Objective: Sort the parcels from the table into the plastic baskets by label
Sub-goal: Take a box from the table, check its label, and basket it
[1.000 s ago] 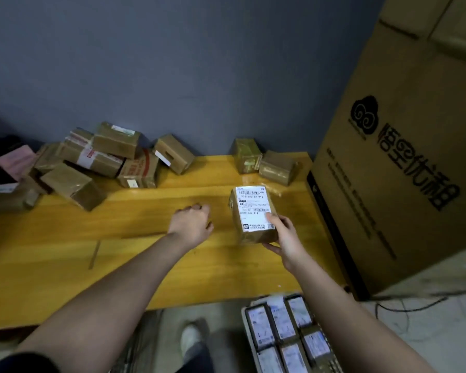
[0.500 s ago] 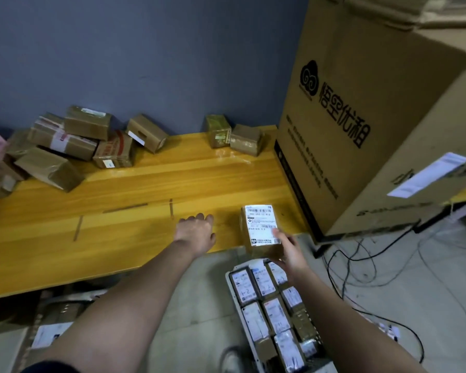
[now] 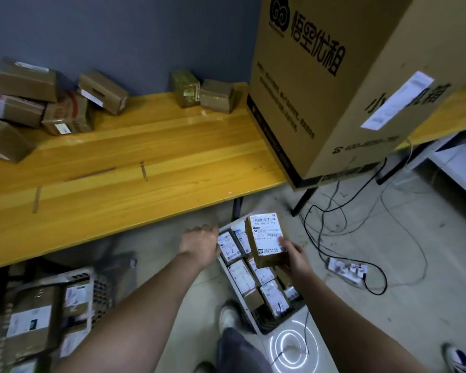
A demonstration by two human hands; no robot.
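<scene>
Parcel [image 3: 265, 239] upright, label toward camera, gripped in right hand [image 3: 293, 258] above basket [image 3: 264, 329]; left hand [image 3: 199, 242] loosely curled, empty.

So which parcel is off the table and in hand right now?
The white-labelled parcel gripped by the right hand, held over the floor basket; the others lie on the table or in baskets.

left basket [image 3: 92, 275] cut off, parcel labels [image 3: 230, 244] unreadable

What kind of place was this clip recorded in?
Probably a small parcel sorting room: labelled parcels piled on a wooden table, baskets of sorted parcels on the floor, and a large carton.
</scene>
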